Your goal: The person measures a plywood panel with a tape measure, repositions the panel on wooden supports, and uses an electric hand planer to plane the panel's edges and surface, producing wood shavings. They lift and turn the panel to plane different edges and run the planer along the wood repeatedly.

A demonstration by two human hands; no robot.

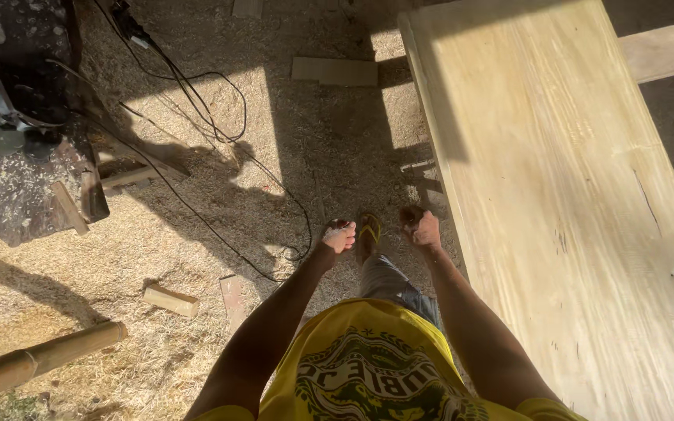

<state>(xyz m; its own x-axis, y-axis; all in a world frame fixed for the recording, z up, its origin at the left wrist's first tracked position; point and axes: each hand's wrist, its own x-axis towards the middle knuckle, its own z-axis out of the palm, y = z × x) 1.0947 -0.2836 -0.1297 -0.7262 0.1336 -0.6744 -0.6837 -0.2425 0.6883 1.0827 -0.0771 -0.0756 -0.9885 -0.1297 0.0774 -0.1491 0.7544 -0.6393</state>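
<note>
Both fists are curled shut, holding nothing: left hand [339, 235] at nine o'clock, right hand [424, 229] beside the big plank [571, 203]. Step carefully over the cable [196, 101].

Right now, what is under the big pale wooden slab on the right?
Sawdust-covered ground runs up to the wooden slab. Pale crosspieces stick out from beneath its far side. Whatever else supports it is covered by the slab itself.

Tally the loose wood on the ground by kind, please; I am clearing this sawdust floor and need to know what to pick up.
Small wood blocks: 2, the chunky block and the flat offcut.
Thin wood strips: 2, strip one near the block, strip two on the dark slab.
Round poles: 1, the pole.
Total: 5
</note>
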